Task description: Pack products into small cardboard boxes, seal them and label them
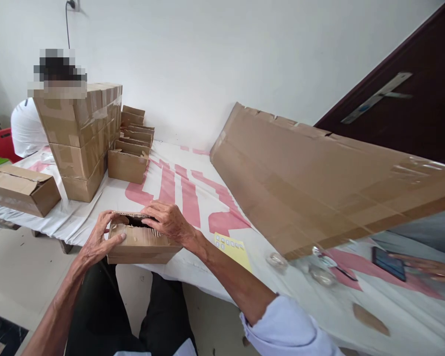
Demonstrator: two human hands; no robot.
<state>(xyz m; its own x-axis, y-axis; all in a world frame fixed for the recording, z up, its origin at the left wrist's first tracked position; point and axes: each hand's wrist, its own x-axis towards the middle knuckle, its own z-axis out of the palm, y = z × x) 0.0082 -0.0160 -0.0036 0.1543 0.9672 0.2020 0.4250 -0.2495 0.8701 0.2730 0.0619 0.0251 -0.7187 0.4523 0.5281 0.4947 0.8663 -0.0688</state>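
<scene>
The box (144, 253) is between the two hands, at the table's near edge, over the dark-trousered knees. It is plain brown cardboard, with a dark gap along its top and a ragged, corrugated lip showing beside the right fingers. The left hand (101, 240) clasps its left end, thumb laid on the near part and fingers bent round the far corner. The right hand (166, 220) has its fingers curled at the gap; whether they pinch the lip I cannot tell.

Under and beyond the fingers spreads the table's white cloth (170, 148) with pink markings. Past it rises a pale wall (193, 59); far to the right of the fingers is a dark door (411, 118) with a metal handle.

Left of the left fingers lie one box apart (22, 190) and one stack (68, 143), three high at its near corner, with a co-worker (27, 128) behind. Between stack and wall stand several open boxes (128, 165), overlapping too much to count. Right of the right fingers are one yellow sheet (233, 251), one big cardboard panel (319, 188), two roundish lumps (278, 261), and one phone (388, 263) at another person's hand (433, 268).
</scene>
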